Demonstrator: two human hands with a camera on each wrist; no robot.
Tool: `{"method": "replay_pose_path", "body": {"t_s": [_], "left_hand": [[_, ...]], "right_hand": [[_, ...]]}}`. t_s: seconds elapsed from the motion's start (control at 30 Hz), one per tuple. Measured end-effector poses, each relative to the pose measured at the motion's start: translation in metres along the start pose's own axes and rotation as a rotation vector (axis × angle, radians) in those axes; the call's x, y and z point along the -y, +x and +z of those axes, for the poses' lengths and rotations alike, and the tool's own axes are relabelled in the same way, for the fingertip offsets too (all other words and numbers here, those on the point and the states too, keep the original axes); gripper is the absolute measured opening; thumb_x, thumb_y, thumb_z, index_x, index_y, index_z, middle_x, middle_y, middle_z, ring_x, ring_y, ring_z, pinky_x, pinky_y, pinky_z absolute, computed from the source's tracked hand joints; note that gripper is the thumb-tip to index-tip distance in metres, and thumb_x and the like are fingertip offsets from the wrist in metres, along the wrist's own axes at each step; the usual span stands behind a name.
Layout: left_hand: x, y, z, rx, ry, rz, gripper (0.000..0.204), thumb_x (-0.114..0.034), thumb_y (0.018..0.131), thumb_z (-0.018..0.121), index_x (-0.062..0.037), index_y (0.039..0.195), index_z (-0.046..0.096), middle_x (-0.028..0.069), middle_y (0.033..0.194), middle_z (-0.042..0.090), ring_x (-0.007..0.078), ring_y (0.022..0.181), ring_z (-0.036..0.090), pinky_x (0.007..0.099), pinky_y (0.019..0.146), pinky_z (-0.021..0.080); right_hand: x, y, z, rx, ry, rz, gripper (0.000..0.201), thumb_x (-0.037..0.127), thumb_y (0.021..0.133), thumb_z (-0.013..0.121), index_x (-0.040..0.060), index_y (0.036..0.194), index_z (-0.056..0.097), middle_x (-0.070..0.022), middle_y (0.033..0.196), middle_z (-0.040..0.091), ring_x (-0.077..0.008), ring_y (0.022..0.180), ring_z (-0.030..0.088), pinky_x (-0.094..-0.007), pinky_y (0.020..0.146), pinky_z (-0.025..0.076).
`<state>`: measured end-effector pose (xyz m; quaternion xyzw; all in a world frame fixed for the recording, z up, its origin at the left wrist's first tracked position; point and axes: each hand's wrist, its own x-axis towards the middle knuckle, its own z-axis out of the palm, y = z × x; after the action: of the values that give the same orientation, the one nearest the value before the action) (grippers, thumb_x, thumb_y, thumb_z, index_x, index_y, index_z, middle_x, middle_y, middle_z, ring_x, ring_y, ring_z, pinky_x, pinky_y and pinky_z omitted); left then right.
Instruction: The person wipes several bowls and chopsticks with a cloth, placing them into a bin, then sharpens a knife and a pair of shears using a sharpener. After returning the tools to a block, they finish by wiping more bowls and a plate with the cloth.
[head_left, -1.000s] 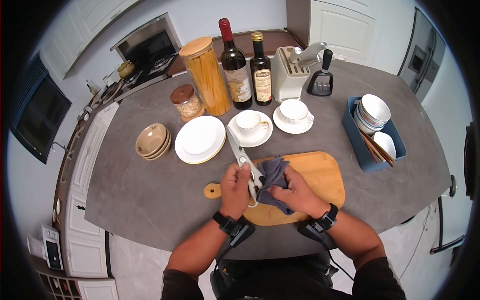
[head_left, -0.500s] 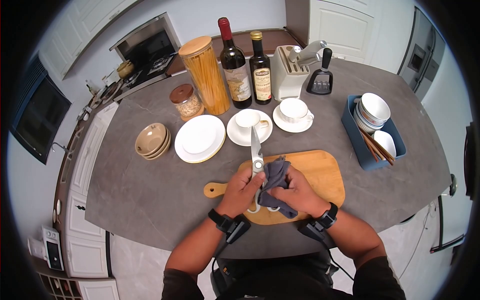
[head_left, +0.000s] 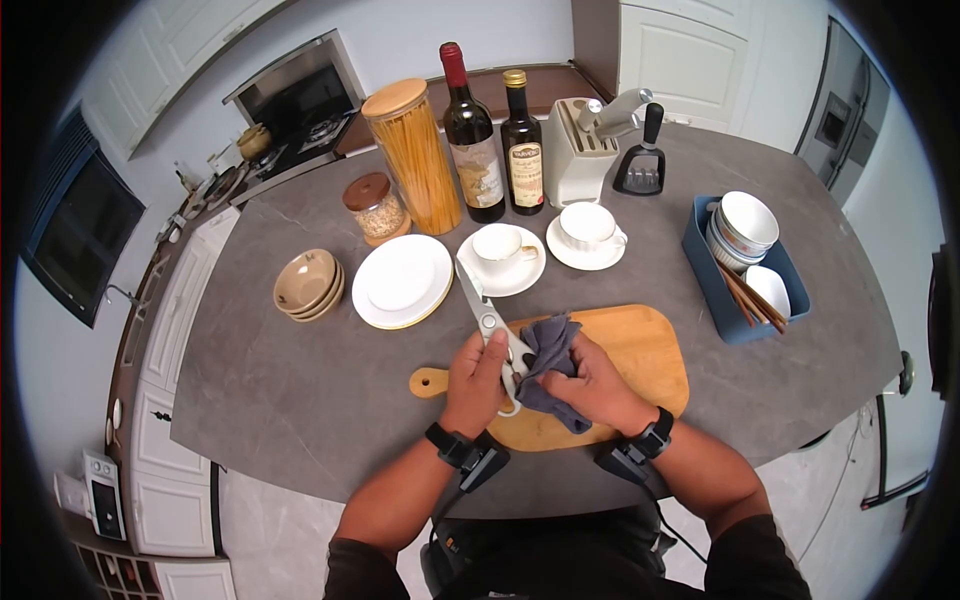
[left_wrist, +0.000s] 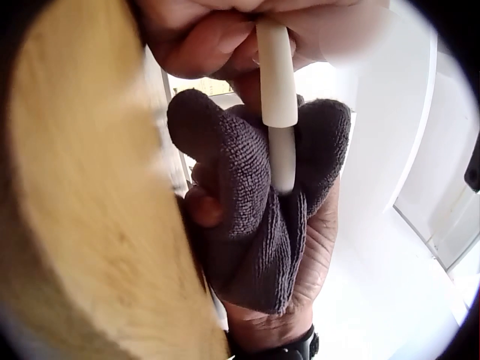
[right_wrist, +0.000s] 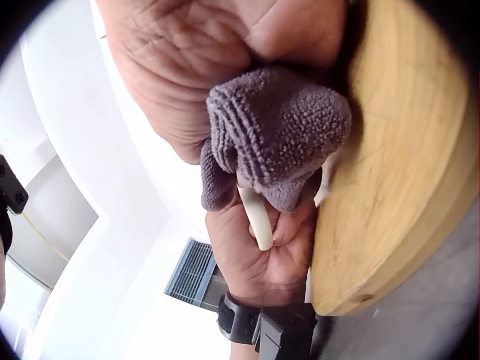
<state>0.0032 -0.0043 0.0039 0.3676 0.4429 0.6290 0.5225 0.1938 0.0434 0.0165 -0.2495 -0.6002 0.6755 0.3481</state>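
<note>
In the head view, my left hand (head_left: 472, 385) grips a pair of kitchen scissors (head_left: 489, 322) near the pivot, over the near-left part of a wooden cutting board (head_left: 645, 350). The blades point forward and left, their tips overlapping a saucer's edge in this view. My right hand (head_left: 605, 392) holds a bunched grey cloth (head_left: 552, 345) against the handles. In the left wrist view, the cloth (left_wrist: 251, 217) folds around one pale handle (left_wrist: 279, 82), with fingers behind it. The right wrist view shows the cloth (right_wrist: 277, 127) under my right palm and a pale handle loop (right_wrist: 257, 219) sticking out.
Ahead stand two cups on saucers (head_left: 585, 255), stacked white plates (head_left: 402, 282) and brown bowls (head_left: 305, 283). Behind them are a pasta jar (head_left: 415, 160), a smaller jar (head_left: 376, 205), two bottles (head_left: 472, 150) and a knife block (head_left: 580, 160). A blue bin (head_left: 715, 300) of bowls and chopsticks sits right.
The scissors swung from tilted left to nearly straight ahead, then back to the left. My left hand turned with them, while my right hand and the cloth stayed near the handles.
</note>
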Motion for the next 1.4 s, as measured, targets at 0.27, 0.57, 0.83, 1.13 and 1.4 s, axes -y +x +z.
{"method": "replay_pose_path", "body": {"t_s": [0.27,0.57,0.83,1.13,1.4], "left_hand": [[0.004,0.003,-0.012,-0.134,-0.03,0.005,0.032,-0.04,0.117,0.054,-0.0102,0.107,0.061,0.0007,0.082,0.067,0.0067,0.058,0.057,0.0222,0.05,0.045],[0.002,0.004,-0.006,-0.018,-0.026,0.027,0.032,-0.039,0.116,0.055,-0.008,0.119,0.061,0.0055,0.089,0.072,0.0114,0.059,0.066,0.0239,0.047,0.052],[0.001,0.005,-0.01,0.047,-0.02,-0.004,0.03,-0.036,0.115,0.057,-0.0064,0.116,0.06,0.0096,0.087,0.073,0.0128,0.056,0.067,0.025,0.046,0.053],[0.0,-0.004,-0.008,0.14,0.151,-0.059,0.034,-0.039,0.117,0.051,-0.0073,0.109,0.059,0.0092,0.08,0.073,0.01,0.051,0.061,0.0219,0.046,0.047],[-0.009,-0.014,0.0,0.239,0.266,-0.042,0.036,-0.04,0.117,0.052,-0.0053,0.111,0.057,0.0058,0.083,0.072,0.0073,0.053,0.059,0.022,0.05,0.047]], "right_hand": [[-0.001,-0.001,-0.001,-0.007,0.004,-0.016,0.056,0.006,0.102,0.074,-0.0018,0.151,0.049,-0.0047,0.127,0.067,-0.0101,0.116,0.063,-0.0294,0.101,0.054],[0.0,0.001,-0.002,-0.113,-0.003,-0.038,0.046,0.009,0.105,0.074,-0.002,0.146,0.055,-0.0047,0.123,0.07,-0.0095,0.113,0.065,-0.0279,0.099,0.055],[-0.012,0.004,0.001,-0.253,0.11,-0.16,0.038,0.009,0.108,0.07,-0.0017,0.142,0.056,-0.0052,0.124,0.07,-0.0102,0.112,0.065,-0.0283,0.098,0.055],[0.002,0.013,-0.013,-0.451,0.214,-0.18,0.031,0.015,0.114,0.061,-0.0005,0.141,0.056,-0.0059,0.125,0.069,-0.0104,0.109,0.067,-0.0283,0.095,0.057],[0.0,0.013,-0.01,-0.46,0.256,-0.206,0.028,0.021,0.116,0.058,0.0025,0.137,0.057,-0.0044,0.12,0.07,-0.009,0.104,0.068,-0.0276,0.09,0.059]]}}
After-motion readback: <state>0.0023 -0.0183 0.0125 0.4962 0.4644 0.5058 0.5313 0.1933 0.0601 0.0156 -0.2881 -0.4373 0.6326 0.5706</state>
